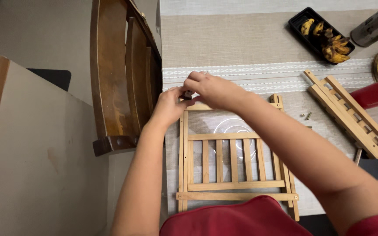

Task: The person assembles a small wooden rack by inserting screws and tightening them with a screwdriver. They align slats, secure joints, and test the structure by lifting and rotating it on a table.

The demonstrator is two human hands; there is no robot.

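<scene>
A light wooden slatted frame lies flat on the cloth-covered table right in front of me. Both hands meet at its far left corner. My left hand pinches that corner from the left side. My right hand reaches over from the right, fingers closed on a small dark piece at the same corner. What the piece is I cannot tell.
A second slatted wooden frame lies at the right. Loose screws sit between the frames. A black tray of dark bananas stands far right. A brown wooden chair stands left of the table.
</scene>
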